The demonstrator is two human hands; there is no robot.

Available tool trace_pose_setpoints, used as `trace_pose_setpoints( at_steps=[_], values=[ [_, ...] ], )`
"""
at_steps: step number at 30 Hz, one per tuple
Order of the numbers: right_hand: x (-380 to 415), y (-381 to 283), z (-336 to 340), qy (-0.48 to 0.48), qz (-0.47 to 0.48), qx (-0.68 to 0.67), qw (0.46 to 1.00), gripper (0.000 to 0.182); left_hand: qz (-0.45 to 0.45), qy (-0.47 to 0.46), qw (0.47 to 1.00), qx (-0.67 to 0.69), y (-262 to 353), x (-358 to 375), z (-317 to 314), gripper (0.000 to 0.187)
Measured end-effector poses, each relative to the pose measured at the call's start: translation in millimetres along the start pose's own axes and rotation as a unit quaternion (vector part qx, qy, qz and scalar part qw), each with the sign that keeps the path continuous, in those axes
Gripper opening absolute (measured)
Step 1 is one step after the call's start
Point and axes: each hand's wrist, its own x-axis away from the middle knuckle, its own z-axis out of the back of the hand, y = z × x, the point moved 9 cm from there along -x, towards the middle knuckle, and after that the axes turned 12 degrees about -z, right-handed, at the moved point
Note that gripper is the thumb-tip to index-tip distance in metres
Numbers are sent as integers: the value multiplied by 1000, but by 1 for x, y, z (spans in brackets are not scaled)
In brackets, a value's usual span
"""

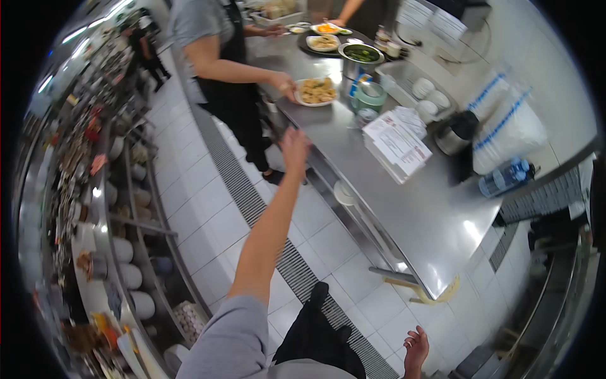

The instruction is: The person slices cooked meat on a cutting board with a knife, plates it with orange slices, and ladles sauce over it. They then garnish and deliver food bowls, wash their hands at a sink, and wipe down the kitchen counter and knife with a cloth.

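Plate of food (315,105) was at the near long edge of the steel table (391,202), the largest thing around the person. Beside this edge stood a co-worker (202,38), whose hand (285,86) touched the rim of the plate, probably so that the fingers did not come into the food. White bags (510,136) lay against the wall side of the table, perhaps to leave its front side free for handling. Stacked papers (399,144) were near the table's middle, and the steel pot (355,68) was behind the plate.

The left hand (295,151) was stretched out just off the table's edge, near the plate but apart from it, because the plate was far from the body. Its fingers looked loosely extended, gripping nothing. The right hand (415,352) hung low beyond the table's near corner, fingers slightly bent and empty, apparently because it had nothing to support.
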Motion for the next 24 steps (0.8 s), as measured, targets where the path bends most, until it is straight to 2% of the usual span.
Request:
trace_pose_setpoints(
  at_steps=[1,2,3,4,5,6,7,9,10,11,13,14,17,18,19,22,24],
  values=[
    [-5,-7,-17,-20,-3,13,1000,52,34,-68,995,-59,15,43,12,17],
    [-9,-17,-35,-42,7,37,998,52,39,-135,985,-102,29,88,35,21],
    [-13,-25,-51,-68,16,66,995,51,110,-20,993,-39,26,148,79,31],
    [-20,-29,-66,-98,9,90,991,51,151,-125,962,-192,21,201,131,44],
    [-29,-34,-82,-133,28,108,985,49,203,-145,944,-215,18,261,186,50],
    [-36,-37,-101,-172,44,128,976,47,183,-135,932,-283,36,315,235,54],
    [-47,-34,-121,-210,30,161,964,47,124,-89,922,-357,77,370,278,54],
    [-63,-36,-158,-298,58,170,937,48,148,10,907,-394,160,468,346,57],
    [-68,-34,-176,-290,59,202,934,48,161,41,877,-451,204,516,370,57],
    [-67,-28,-199,-339,42,211,916,49,182,72,842,-502,247,565,387,57],
    [-54,-15,-245,-425,36,267,864,52,177,171,821,-515,332,642,407,57],
    [-47,-6,-267,-464,29,313,828,56,162,217,806,-527,368,678,417,55],
    [2,23,-311,-521,19,340,782,55,74,366,745,-552,466,785,426,52],
    [32,36,-320,-553,-10,357,753,56,46,408,720,-559,497,816,421,51],
    [47,51,-327,-562,-16,367,741,56,49,464,692,-551,519,848,419,51],
    [89,100,-343,-594,-40,369,714,51,33,527,641,-558,569,929,428,50],
    [118,131,-344,-615,-92,371,689,51,18,535,557,-635,601,964,449,47]
  ],
)
